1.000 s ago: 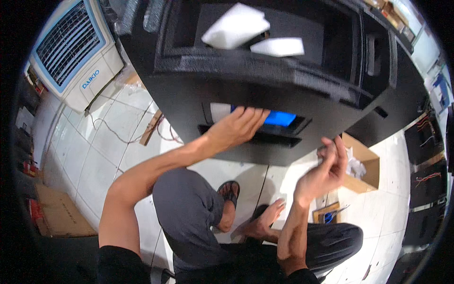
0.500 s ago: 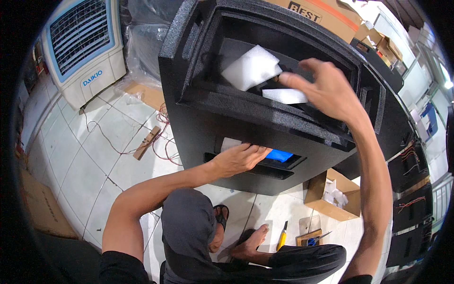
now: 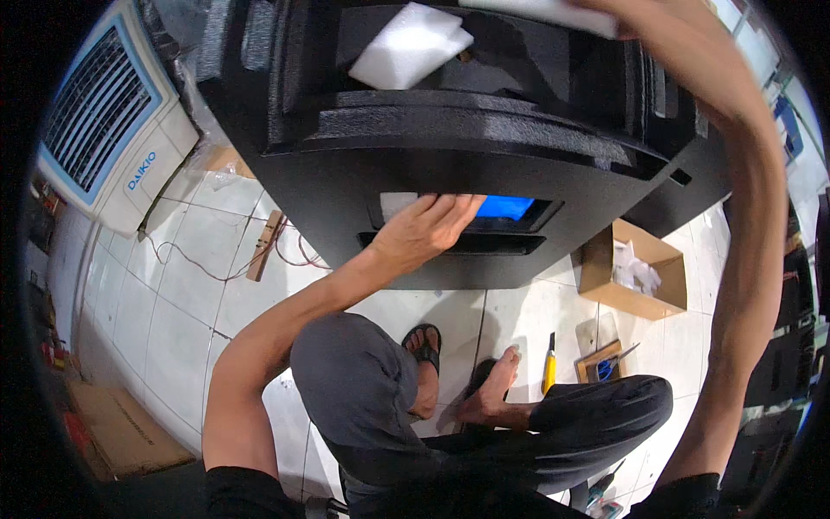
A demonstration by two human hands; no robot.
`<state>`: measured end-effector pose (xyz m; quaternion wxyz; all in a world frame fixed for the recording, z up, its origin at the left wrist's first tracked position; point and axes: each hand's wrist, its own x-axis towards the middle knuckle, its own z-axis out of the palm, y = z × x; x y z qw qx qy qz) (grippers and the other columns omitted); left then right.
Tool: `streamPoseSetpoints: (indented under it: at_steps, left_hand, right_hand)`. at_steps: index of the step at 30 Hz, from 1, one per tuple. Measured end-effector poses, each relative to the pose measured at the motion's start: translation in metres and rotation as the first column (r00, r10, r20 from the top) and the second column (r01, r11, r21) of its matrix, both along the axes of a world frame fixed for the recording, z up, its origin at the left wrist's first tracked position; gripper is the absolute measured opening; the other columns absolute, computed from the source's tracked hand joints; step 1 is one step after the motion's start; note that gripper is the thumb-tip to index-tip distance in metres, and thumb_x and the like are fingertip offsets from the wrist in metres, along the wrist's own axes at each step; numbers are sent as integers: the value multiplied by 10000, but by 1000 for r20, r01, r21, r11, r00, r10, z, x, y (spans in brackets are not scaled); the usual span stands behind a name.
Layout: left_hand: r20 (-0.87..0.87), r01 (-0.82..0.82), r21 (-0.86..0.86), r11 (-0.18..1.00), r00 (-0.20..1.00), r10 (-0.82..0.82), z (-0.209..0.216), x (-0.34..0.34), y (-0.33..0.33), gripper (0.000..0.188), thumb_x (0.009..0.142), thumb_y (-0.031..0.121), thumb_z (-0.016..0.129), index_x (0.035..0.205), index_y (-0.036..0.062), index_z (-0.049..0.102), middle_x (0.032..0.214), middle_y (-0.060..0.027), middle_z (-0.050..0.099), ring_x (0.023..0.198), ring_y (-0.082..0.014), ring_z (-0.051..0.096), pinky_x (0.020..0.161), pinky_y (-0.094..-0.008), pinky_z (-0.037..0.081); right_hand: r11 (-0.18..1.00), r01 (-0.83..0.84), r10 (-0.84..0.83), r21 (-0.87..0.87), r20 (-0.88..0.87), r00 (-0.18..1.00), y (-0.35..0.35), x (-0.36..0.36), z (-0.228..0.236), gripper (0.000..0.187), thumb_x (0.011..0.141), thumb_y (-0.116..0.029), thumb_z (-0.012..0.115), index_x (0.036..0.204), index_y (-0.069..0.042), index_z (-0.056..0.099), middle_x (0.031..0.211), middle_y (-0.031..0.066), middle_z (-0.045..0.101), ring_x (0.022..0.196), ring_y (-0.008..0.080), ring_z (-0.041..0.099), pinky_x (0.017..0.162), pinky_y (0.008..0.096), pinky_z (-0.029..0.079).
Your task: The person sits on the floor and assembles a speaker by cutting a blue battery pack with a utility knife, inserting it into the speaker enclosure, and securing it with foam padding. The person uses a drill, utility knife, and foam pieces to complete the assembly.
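A large black rough-textured cabinet (image 3: 346,177) stands before me, with a wide recess on top and a smaller opening in its near face. At that opening my left hand (image 3: 424,229) is closed, fingers curled; what they grip is hidden. White foam (image 3: 398,205) shows left of them inside the opening, a blue surface (image 3: 506,208) right of them. My right hand (image 3: 644,16), blurred and partly cut off at the upper edge, holds the right end of a white foam strip (image 3: 545,10). Another white foam block (image 3: 411,48) lies in the top recess.
A cardboard box (image 3: 640,298) with white foam scraps stands right of the cabinet. By my bare foot lie a yellow cutter knife (image 3: 550,368) and blue-handled scissors (image 3: 607,368). Left are an air cooler (image 3: 121,130) and a wooden strip (image 3: 264,246) with thin wires.
My right hand has taken the foam strip and carried it away toward the far side. My left hand stays at the opening. The whole view has shifted.
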<state>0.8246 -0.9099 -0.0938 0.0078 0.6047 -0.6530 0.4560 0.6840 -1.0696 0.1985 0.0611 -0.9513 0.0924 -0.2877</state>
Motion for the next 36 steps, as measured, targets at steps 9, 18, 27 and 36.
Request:
streamPoseSetpoints:
  at_steps: [9, 18, 27, 36]
  left_hand:
    - [-169, 1, 45, 999, 986, 7, 7, -15, -5, 606, 813, 154, 620, 1372, -29, 472, 1186, -104, 593, 1050, -215, 570, 908, -344, 460]
    - [-657, 510, -52, 858, 630, -414, -7, -87, -8, 410, 748, 130, 774, 1113, -4, 643, 1143, -140, 646, 1104, -312, 584, 1006, -460, 433]
    - [-988, 541, -106, 835, -155, -25, 3, -151, -52, 628, 750, 145, 799, 1312, 30, 543, 1248, -124, 633, 1186, -248, 581, 992, -396, 444]
    - [-974, 612, 59, 789, -139, 181, -26, -162, -70, 470, 788, 93, 769, 1217, -6, 603, 1133, -151, 674, 1053, -228, 641, 885, -347, 510]
  right_hand:
    - [723, -52, -428, 688, 507, 749, -16, -326, -140, 446, 859, -292, 637, 1208, -24, 564, 1230, 158, 566, 1139, 274, 537, 1004, 450, 407]
    - [-13, -98, -388, 995, 85, 918, -27, -302, -248, 498, 843, -273, 620, 1166, 105, 593, 1138, 173, 633, 1053, 231, 594, 979, 351, 428]
    - [-213, -45, -347, 976, -33, 937, -18, -258, -295, 549, 831, -238, 670, 1227, 126, 557, 1118, 138, 625, 1047, 171, 586, 927, 246, 448]
    - [-341, -85, -295, 936, -20, 955, -17, -269, -345, 597, 821, -282, 709, 1232, 124, 560, 1100, 113, 647, 1053, 167, 586, 954, 278, 423]
